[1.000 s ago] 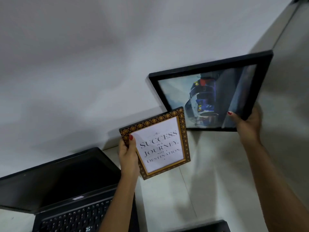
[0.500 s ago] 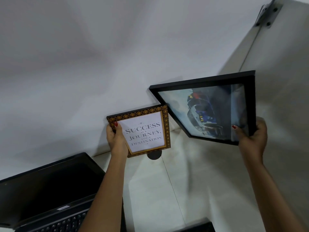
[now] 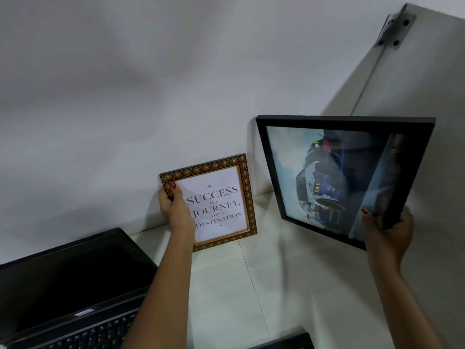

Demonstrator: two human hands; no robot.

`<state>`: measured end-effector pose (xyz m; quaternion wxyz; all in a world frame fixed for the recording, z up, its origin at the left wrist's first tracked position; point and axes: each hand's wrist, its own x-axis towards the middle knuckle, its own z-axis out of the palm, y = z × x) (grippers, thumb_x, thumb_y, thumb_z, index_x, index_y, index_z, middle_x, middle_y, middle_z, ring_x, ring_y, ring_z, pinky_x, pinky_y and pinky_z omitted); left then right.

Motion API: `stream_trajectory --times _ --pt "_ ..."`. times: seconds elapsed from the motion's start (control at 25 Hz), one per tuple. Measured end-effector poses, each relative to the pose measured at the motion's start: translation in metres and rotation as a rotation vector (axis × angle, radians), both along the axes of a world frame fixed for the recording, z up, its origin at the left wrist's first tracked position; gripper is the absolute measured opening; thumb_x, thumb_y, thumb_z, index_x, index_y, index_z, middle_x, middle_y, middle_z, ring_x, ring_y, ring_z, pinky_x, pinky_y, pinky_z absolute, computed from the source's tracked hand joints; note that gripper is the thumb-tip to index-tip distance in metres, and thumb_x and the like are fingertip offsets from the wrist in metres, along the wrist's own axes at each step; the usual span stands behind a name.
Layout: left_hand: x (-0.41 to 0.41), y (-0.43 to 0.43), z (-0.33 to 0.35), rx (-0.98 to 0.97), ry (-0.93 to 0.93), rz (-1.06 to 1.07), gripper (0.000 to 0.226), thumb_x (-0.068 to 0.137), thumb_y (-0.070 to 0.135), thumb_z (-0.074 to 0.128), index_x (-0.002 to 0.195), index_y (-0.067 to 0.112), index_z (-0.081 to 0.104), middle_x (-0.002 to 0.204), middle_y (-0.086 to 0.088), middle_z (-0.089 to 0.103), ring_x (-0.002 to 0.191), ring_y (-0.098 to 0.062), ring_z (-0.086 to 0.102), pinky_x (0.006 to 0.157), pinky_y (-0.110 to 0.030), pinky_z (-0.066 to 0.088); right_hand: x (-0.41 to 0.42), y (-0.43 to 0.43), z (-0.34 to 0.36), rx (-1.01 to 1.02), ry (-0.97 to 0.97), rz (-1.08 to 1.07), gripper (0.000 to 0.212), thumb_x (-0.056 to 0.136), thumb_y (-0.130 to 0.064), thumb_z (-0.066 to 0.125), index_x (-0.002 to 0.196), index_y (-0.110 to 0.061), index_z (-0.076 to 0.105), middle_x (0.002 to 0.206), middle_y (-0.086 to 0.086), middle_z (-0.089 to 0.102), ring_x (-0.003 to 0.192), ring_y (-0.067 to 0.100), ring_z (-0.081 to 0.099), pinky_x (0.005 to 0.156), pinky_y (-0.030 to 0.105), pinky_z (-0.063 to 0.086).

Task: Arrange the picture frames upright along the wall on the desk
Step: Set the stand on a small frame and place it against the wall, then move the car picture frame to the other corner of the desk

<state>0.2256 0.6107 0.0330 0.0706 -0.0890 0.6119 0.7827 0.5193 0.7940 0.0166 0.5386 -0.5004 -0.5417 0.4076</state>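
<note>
A small gold-patterned frame [image 3: 221, 205] with the words "Success is a journey" stands almost upright on the white desk [image 3: 226, 285], leaning back near the wall. My left hand [image 3: 176, 210] grips its left edge. A larger black frame [image 3: 339, 172] with a blue-grey picture hangs tilted in the air to the right. My right hand [image 3: 388, 230] holds it by its lower right corner. Its lower edge is above the desk, apart from the small frame.
An open black laptop [image 3: 70, 293] fills the desk's left front. The white wall [image 3: 125, 96] runs behind. A side panel with a metal bracket [image 3: 395, 26] closes off the right. A dark object [image 3: 281, 342] pokes in at the bottom edge.
The small frame went from held in the air down onto the desk by the wall. The black frame swung round towards upright and came lower.
</note>
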Motion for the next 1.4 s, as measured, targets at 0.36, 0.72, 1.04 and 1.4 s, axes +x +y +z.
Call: stream_trajectory --times 0.36,0.72,1.04,1.4 --pt "-0.008 -0.007 0.002 -0.069 -0.003 0.050 0.035 0.092 0.026 0.050 0.119 0.004 0.050 0.093 0.001 0.059 0.087 -0.014 0.057 0.077 -0.026 0.051 -0.010 -0.003 -0.015 -0.116 0.015 0.011 0.037 0.073 -0.007 0.070 0.076 -0.036 0.047 0.079 -0.016 0.052 0.061 -0.012 0.054 0.061 0.007 0.043" --pt "0.022 -0.012 0.016 -0.361 0.199 0.064 0.076 0.081 0.007 0.063 0.142 0.007 0.017 0.148 -0.015 0.023 0.134 -0.024 0.031 0.100 -0.018 0.030 0.005 -0.041 -0.005 -0.083 -0.033 -0.005 0.025 0.063 -0.025 0.067 0.075 -0.028 0.045 0.088 0.010 0.054 0.066 0.011 0.051 0.056 0.009 0.041" --pt "0.164 -0.055 0.013 -0.248 0.022 -0.610 0.082 0.081 0.008 0.064 0.145 0.015 0.013 0.156 -0.005 0.016 0.143 -0.020 0.018 0.117 -0.036 0.020 0.022 -0.112 0.047 -0.067 0.107 0.074 0.037 0.076 -0.002 0.066 0.071 -0.030 0.043 0.071 -0.006 0.052 0.053 -0.007 0.054 0.055 0.010 0.044" --pt "0.203 -0.151 0.038 0.557 -0.369 -0.669 0.106 0.029 0.049 0.090 0.121 0.010 0.055 0.117 -0.011 0.068 0.107 -0.028 0.063 0.082 -0.038 0.056 0.004 -0.257 0.112 -0.238 0.451 0.532 0.038 0.067 -0.027 0.074 0.098 -0.011 0.058 0.085 -0.004 0.072 0.080 0.010 0.067 0.066 0.018 0.054"
